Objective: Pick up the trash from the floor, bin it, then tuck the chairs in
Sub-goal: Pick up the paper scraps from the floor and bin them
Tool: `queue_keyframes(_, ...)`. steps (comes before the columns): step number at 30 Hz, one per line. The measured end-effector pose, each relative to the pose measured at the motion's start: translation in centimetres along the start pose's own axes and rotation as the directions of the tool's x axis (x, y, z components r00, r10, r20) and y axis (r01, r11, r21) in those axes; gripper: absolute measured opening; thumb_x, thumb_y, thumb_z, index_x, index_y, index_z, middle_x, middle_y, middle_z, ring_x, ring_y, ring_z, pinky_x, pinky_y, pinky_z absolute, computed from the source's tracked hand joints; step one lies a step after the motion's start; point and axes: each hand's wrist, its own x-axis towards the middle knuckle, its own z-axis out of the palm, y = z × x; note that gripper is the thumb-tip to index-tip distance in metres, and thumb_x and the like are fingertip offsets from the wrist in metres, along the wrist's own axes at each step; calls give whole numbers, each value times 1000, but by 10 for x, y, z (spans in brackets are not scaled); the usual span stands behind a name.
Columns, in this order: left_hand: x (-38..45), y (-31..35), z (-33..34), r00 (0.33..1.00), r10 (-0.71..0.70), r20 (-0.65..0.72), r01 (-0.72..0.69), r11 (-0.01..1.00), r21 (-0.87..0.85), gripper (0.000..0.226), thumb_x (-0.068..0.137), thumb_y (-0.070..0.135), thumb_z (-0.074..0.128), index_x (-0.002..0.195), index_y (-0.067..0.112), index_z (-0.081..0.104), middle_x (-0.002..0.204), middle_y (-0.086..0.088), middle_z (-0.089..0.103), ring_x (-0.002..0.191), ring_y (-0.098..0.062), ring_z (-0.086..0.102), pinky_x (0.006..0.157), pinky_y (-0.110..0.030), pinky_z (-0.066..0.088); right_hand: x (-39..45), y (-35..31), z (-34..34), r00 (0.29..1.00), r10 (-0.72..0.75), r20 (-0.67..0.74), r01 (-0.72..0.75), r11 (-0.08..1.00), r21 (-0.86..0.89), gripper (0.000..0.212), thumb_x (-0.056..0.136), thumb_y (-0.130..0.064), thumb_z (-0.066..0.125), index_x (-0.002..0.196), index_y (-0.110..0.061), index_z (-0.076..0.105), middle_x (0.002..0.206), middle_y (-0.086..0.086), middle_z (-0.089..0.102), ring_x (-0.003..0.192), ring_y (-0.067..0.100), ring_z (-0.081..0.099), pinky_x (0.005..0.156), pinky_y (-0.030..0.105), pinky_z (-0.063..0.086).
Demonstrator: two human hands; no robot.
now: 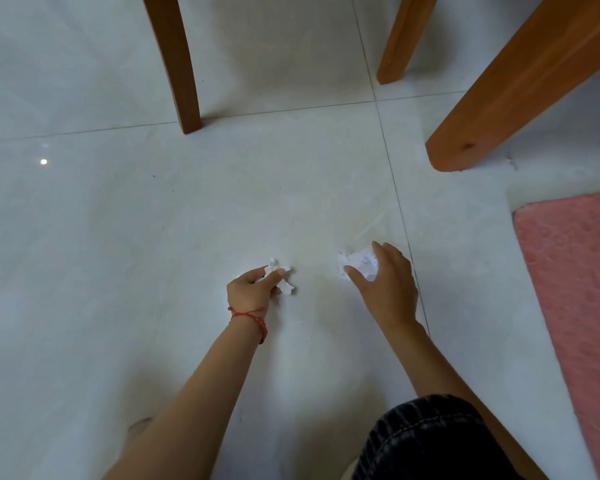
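Two crumpled white paper balls lie low over the glossy white tile floor. My left hand [253, 284], with a red string around the wrist, is closed around the smaller paper ball [282, 277]. My right hand [385, 282] curls over the larger paper ball [359, 264], thumb on its near side and fingers on its right side; the paper still rests on the tile. Three wooden chair legs stand beyond: one at centre left [177, 64], one at the top right [400, 39], and a thick slanted one at the far right [506, 98].
A pink rug [575, 289] covers the floor at the right edge. My knee in dark denim [426, 441] fills the lower right. No bin is in view. Dark grout lines cross the tiles.
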Motion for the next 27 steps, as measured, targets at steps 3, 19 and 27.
queue_keyframes(3, -3, -1, -1, 1000, -2, 15, 2, 1000, 3, 49, 79, 6, 68, 36, 29, 65, 35, 12, 55, 55, -5, 52, 53, -12, 43, 5, -4, 14, 998, -68, 13, 70, 991, -116, 64, 82, -45, 61, 134, -14, 40, 142, 9, 39, 129, 26, 34, 95, 38, 39)
queue_keyframes(19, -5, 32, -11, 997, -75, -16, 72, 987, -145, 5, 76, 0, 69, 74, 3, 72, 64, 0, 68, 79, -21, 62, 63, -14, 55, 1, -35, -20, 947, 240, 214, -321, 655, 684, 12, 77, -17, 71, 89, -16, 70, 81, -3, 69, 80, 16, 66, 77, 33, 55)
queue_keyframes(27, -73, 95, -36, 985, -165, -47, 153, 967, -204, 14, 75, -1, 70, 89, 0, 67, 83, -8, 64, 73, -16, 60, 55, -12, 52, -40, -78, -113, 855, 293, 429, -514, 359, 779, 10, 81, -4, 65, 91, -5, 66, 90, 11, 67, 83, 19, 66, 72, 28, 58)
